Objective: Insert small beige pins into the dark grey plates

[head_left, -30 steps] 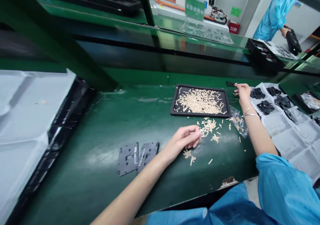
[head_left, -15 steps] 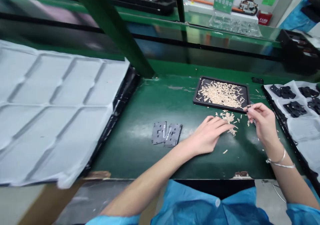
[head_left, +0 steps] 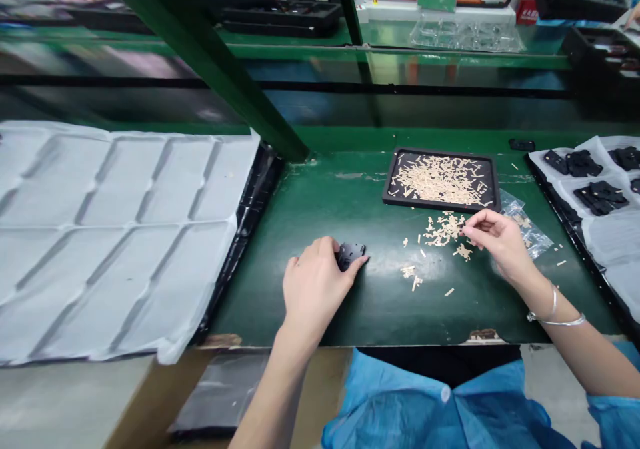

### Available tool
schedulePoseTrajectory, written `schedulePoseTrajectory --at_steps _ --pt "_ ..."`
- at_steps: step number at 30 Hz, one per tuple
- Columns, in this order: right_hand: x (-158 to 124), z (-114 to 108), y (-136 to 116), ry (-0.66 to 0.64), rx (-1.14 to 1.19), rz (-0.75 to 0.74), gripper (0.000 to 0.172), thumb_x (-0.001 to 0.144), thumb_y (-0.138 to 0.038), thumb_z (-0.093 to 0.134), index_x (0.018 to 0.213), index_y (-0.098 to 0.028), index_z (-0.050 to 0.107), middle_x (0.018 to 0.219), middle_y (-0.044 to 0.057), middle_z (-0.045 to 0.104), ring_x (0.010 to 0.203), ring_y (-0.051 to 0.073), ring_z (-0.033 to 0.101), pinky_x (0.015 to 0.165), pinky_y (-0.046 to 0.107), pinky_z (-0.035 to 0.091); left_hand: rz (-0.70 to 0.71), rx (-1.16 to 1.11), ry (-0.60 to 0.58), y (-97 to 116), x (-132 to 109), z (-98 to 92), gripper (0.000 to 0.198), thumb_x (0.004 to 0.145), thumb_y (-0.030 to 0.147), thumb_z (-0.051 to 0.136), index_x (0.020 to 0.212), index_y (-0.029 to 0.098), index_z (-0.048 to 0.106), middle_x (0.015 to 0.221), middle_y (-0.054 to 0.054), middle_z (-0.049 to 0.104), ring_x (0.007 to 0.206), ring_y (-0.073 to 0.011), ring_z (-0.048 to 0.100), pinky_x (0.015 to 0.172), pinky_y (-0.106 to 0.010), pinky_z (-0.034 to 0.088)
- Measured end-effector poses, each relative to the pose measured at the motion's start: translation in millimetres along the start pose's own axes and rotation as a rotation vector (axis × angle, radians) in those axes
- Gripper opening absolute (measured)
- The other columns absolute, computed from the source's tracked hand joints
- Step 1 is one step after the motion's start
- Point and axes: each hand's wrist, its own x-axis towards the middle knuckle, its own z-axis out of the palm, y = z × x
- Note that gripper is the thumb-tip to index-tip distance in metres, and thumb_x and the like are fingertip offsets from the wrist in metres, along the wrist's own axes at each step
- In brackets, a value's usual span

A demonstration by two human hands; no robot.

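My left hand [head_left: 315,282] curls over the flat black plastic parts [head_left: 352,254] on the green bench, thumb at one side and fingers at the other; one part shows between them and the rest is hidden under the hand. My right hand [head_left: 497,239] is closed in a pinch just above a loose heap of small beige strips [head_left: 443,230]. A tiny dark bit shows at its fingertips, too small to name. Behind the heap, a shallow black tray [head_left: 390,199] holds many more beige strips.
A clear plastic bag [head_left: 536,236] lies beside my right hand. At the right stands a white-lined tray [head_left: 605,236] with black parts in some pockets. A large white compartment tray [head_left: 150,249] fills the left. A green post [head_left: 240,89] slants down behind the bench.
My left hand has moved left from the beige strips onto the black parts and closed around them. My right hand, still pinched, has moved left to the heap, uncovering the plastic bag.
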Motion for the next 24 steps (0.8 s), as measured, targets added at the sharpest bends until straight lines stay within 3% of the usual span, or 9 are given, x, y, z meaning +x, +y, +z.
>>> schedulePoseTrajectory --at_steps 4,7,9,13,18,21,24 --pt "0 6 1 -0.039 0.073 0.063 0.023 0.061 -0.032 0.081 0.065 -0.018 0.063 0.064 -0.001 0.064 0.050 0.007 0.047 0.046 0.022 0.037 -0.041 -0.193 0.046 -1 -1 2.7 0.021 0.083 0.041 0.059 0.085 0.022 0.049 0.082 -0.007 0.066 0.078 -0.0281 0.065 0.058 -0.031 0.038" --pt "0 9 2 -0.087 0.164 0.152 0.029 0.059 -0.037 0.083 0.065 -0.018 0.061 0.062 -0.001 0.065 0.046 0.006 0.046 0.043 0.021 0.036 0.062 -0.359 0.172 -9 1 3.1 0.020 0.084 0.038 0.055 0.073 0.024 0.046 0.071 -0.003 0.061 0.065 -0.0228 0.059 0.051 -0.027 0.031" --pt "1 10 2 -0.125 0.211 0.202 0.030 0.058 -0.037 0.083 0.064 -0.018 0.061 0.060 -0.001 0.066 0.044 0.006 0.046 0.042 0.020 0.035 0.109 -0.443 0.186 -14 4 2.1 0.021 0.081 0.037 0.058 0.068 0.024 0.047 0.063 0.000 0.058 0.055 -0.0197 0.053 0.049 -0.027 0.031" --pt "2 9 1 -0.177 0.264 0.240 0.026 0.061 -0.034 0.080 0.063 -0.018 0.061 0.060 -0.001 0.067 0.044 0.005 0.046 0.042 0.019 0.033 0.151 -0.609 0.078 -18 10 -3.8 0.024 0.079 0.041 0.061 0.065 0.024 0.051 0.051 0.003 0.052 0.048 -0.0168 0.048 0.048 -0.026 0.034" --pt "1 8 1 -0.214 0.246 0.237 0.021 0.065 -0.031 0.077 0.065 -0.017 0.061 0.062 -0.001 0.067 0.045 0.004 0.047 0.043 0.018 0.033 0.090 -0.695 -0.017 -18 16 -8.6 0.026 0.076 0.044 0.061 0.064 0.022 0.055 0.054 0.001 0.055 0.053 -0.0167 0.048 0.050 -0.025 0.034" --pt "-1 9 0 -0.234 0.212 0.235 0.020 0.065 -0.031 0.077 0.065 -0.017 0.061 0.062 -0.001 0.066 0.046 0.005 0.047 0.043 0.018 0.033 0.043 -0.974 -0.064 -5 19 -8.6 0.024 0.071 0.042 0.068 0.070 0.020 0.057 0.062 0.000 0.061 0.059 -0.0161 0.055 0.054 -0.024 0.039" --pt "-3 12 -1 -0.212 0.192 0.205 0.022 0.063 -0.031 0.078 0.064 -0.017 0.061 0.060 -0.002 0.065 0.046 0.005 0.047 0.043 0.019 0.033 0.054 -1.364 -0.149 22 25 -7.7 0.028 0.066 0.036 0.075 0.078 0.020 0.056 0.065 0.002 0.064 0.061 -0.0129 0.060 0.058 -0.021 0.045"
